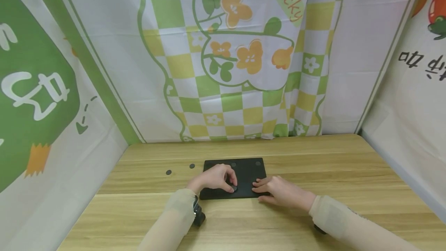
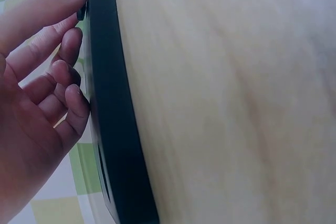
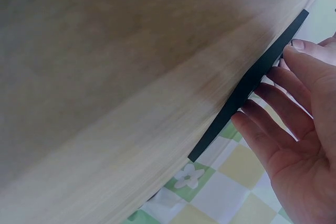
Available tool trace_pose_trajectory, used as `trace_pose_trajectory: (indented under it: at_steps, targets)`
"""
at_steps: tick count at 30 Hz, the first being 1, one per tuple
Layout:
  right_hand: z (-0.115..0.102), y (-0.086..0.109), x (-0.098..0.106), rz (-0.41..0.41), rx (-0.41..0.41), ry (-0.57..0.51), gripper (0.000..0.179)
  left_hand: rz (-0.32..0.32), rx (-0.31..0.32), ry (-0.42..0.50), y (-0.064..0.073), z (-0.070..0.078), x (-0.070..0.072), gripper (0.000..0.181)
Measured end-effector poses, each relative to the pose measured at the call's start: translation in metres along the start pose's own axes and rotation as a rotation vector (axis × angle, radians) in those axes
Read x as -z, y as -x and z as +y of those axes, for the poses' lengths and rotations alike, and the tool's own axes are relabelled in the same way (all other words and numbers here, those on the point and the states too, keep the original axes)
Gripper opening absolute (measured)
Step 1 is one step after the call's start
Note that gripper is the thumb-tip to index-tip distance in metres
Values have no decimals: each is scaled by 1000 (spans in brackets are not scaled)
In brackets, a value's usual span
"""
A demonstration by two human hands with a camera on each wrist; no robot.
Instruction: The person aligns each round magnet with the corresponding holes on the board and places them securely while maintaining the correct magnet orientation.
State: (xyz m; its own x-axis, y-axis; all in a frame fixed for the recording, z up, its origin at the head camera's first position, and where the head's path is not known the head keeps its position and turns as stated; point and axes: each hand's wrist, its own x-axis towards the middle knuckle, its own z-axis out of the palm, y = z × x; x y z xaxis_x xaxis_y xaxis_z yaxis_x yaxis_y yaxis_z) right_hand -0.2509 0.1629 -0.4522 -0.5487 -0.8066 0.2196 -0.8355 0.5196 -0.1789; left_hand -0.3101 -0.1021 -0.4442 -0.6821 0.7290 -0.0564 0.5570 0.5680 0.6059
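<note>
A flat black rectangular board [image 1: 245, 177] lies on the wooden table. My left hand [image 1: 217, 176] is over its left half, thumb and index finger pinching a small dark round disc [image 1: 234, 188] near the front of the board. In the left wrist view a bit of that disc [image 2: 81, 14] shows under the thumb, and the other fingers curl against the board's face. My right hand [image 1: 275, 191] rests its extended fingertips on the board's right side. Two more discs, one grey [image 1: 234, 164] and another [image 1: 258, 163], sit along the board's back edge.
Two loose dark discs, one nearer [image 1: 168, 172] and one farther [image 1: 192, 165], lie on the table [image 1: 146, 204] left of the board. A patterned curtain [image 1: 237, 104] hangs behind the table's back edge, with printed cloth walls at both sides.
</note>
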Motion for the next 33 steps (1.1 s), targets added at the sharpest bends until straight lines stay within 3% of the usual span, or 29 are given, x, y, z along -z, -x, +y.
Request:
trace_pose_trajectory:
  at_steps: [33]
  targets:
    - [0,0,1,-20,-9,-34,34,-5,-2,20,1,1,-1,15]
